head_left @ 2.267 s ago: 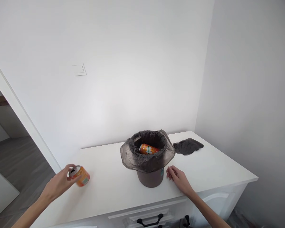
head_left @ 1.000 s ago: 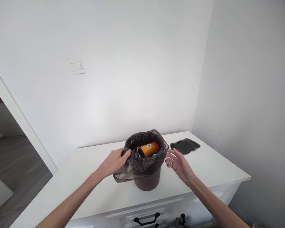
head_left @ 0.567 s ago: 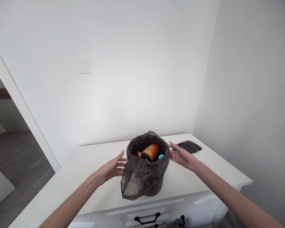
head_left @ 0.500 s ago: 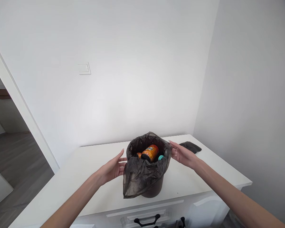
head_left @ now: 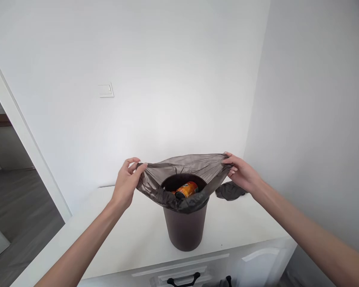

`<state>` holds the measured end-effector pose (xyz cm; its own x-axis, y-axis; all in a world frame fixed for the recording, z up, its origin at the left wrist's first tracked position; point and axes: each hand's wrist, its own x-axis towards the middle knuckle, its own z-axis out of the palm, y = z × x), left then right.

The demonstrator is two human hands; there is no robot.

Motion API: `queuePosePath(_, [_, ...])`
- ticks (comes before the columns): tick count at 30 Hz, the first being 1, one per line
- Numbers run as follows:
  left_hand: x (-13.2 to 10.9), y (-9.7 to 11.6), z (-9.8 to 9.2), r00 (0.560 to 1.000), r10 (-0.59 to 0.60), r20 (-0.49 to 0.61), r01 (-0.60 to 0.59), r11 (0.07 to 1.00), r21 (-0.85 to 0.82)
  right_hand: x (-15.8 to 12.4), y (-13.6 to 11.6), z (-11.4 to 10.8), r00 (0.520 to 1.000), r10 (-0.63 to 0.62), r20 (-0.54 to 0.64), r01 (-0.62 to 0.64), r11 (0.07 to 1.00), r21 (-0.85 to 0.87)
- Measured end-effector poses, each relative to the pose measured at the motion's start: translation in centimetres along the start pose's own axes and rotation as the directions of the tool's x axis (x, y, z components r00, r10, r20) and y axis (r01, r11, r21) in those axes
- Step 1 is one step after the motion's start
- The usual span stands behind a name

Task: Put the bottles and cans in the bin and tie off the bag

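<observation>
A dark brown trash bin (head_left: pixel 186 231) stands upright on a white cabinet top. Its thin black trash bag (head_left: pixel 194 160) is stretched wide above the rim, while the front edge still droops over the bin. My left hand (head_left: pixel 128 179) pinches the bag's left edge between thumb and fingers. On the other side, my right hand (head_left: pixel 238 169) grips the right edge at about the same height. Inside the bin lies an orange can (head_left: pixel 188 189) on its side, with a bit of another orange item beside it. Whatever is deeper is hidden.
Another crumpled black bag (head_left: pixel 231 191) lies behind and right of the bin on the white cabinet (head_left: pixel 131 243). Black drawer handles (head_left: pixel 184 280) stick out in front. White walls rise behind and at right, with a light switch (head_left: pixel 105 90). A doorway opens at left.
Both hands have taken hold of the bag's edge and raised it outward and upward off the bin's sides. The bin's outer wall is now exposed. The turquoise item inside no longer shows.
</observation>
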<state>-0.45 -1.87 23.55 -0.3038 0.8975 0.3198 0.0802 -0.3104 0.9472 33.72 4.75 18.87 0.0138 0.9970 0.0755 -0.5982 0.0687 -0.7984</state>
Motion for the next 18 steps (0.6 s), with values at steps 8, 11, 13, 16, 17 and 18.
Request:
queuePosePath(8, [-2.5, 0.7, -2.0, 0.973, 0.160, -0.168, -0.149, 0.986, 0.073, -2.2, 0.0, -2.4, 0.997, -0.059, -0.056, 0.065, 0.992, 0.108])
queuePosePath(11, [-4.5, 0.1, -3.1, 0.973, 0.184, -0.141, -0.165, 0.977, 0.135, -3.6, 0.7, -4.5, 0.995, -0.087, -0.051, 0.090, 0.994, 0.066])
queuePosePath(13, [-5.8, -0.8, -4.0, 0.974, 0.189, -0.123, -0.168, 0.972, 0.162, -4.7, 1.5, -6.2, 0.992, -0.104, -0.065, 0.107, 0.994, 0.034])
queuePosePath(16, [-7.5, -2.7, -5.4, 0.987, 0.128, -0.093, -0.108, 0.974, 0.199, -6.8, 2.9, -8.7, 0.991, -0.096, -0.092, 0.092, 0.995, -0.040])
queuePosePath(17, [-7.9, -3.4, -6.0, 0.992, 0.091, -0.089, -0.070, 0.974, 0.217, -7.5, 3.5, -9.4, 0.992, -0.076, -0.099, 0.070, 0.995, -0.065])
queuePosePath(18, [-8.3, -4.1, -6.5, 0.995, 0.054, -0.090, -0.032, 0.972, 0.234, -8.1, 4.1, -10.1, 0.993, -0.054, -0.107, 0.045, 0.995, -0.085])
